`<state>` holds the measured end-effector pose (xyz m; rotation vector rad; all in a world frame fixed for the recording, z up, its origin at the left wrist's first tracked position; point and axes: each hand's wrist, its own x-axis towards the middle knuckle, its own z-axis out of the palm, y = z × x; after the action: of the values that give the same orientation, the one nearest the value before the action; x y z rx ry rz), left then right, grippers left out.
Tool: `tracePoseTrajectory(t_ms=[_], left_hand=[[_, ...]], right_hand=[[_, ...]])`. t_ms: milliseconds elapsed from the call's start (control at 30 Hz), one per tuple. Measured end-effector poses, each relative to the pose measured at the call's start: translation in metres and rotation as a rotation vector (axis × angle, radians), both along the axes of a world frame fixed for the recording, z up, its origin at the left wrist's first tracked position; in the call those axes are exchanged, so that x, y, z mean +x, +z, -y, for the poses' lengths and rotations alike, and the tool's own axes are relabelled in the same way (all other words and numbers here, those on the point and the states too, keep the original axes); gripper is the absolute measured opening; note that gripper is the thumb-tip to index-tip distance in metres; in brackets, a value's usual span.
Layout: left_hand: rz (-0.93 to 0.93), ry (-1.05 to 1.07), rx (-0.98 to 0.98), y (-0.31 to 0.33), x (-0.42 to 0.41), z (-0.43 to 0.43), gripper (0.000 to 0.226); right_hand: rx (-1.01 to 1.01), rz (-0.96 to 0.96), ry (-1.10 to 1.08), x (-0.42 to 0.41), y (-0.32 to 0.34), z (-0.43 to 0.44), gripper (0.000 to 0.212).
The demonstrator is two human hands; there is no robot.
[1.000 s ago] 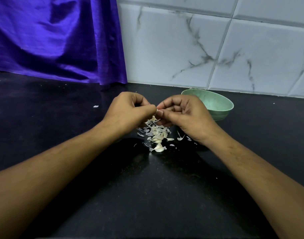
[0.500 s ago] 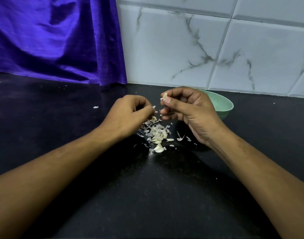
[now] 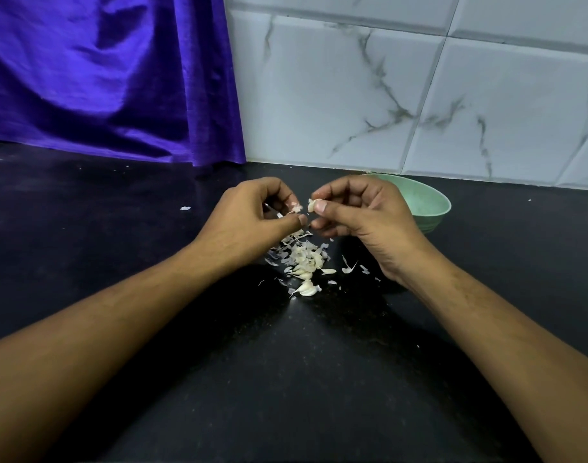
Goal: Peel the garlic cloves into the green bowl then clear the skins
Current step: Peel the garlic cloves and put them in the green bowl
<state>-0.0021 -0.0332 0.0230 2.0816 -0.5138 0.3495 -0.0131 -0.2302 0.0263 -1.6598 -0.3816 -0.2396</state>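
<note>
- Pinching a clove (image 3: 312, 205) in the right hand (image 3: 362, 215), thumb and finger curled round it, up in the air just left of the bowl (image 3: 433, 202).
- Held up like that to see the skin well and pull it off, most likely.
- Gripping a tiny skin bit (image 3: 296, 208) in the left hand (image 3: 252, 218), fingers curled in, a little farther from the bowl than the clove and almost touching it.
- Kept so close together for tugging skin away from the clove, by the look of it.
- Also something thin and shiny inside the left hand; too small to tell what.
- Down on the counter (image 3: 286, 379), left of the bowl and nearer the person: a pile (image 3: 302, 259) of skins with pale lumps mixed in, maybe cloves.
- Sitting right under both hands, probably to catch falling skins in one spot.
- A bit farther from the bowl than the pile: one white clump (image 3: 307, 289), maybe two cloves stuck together.
- Parked just behind the right hand, for a short drop of each peeled clove.
- Inside the bowl: only the far wall in view, with nothing seen on it; the bottom hidden by the hand, so no telling about cloves in there.
- Far left of the bowl: purple cloth (image 3: 102, 78), hanging down to the counter.
- Not finished: peeling in hand, skins not yet cleared.
</note>
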Motion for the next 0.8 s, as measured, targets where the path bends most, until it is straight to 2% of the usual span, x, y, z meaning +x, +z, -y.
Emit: tracePoseTrajectory(t_ms=[167,400,567,800], left_hand=[[0.004,-0.069,-0.098,-0.001,-0.001,0.002,0.007],[0.032,-0.028,-0.049,0.002,0.001,-0.002,0.007],[0.107,0.016,0.027,0.004,-0.001,-0.001,0.005],[0.078,0.008,0.149,0.002,-0.002,-0.001,0.018]], right_hand=[[-0.057,0.054,-0.001,0.003,-0.003,-0.001,0.013],[-0.148,0.124,-0.012,0.002,-0.004,-0.002,0.011],[-0.147,0.106,-0.001,0.000,-0.003,-0.003,0.010],[0.075,0.015,-0.020,-0.004,0.007,-0.002,0.011]])
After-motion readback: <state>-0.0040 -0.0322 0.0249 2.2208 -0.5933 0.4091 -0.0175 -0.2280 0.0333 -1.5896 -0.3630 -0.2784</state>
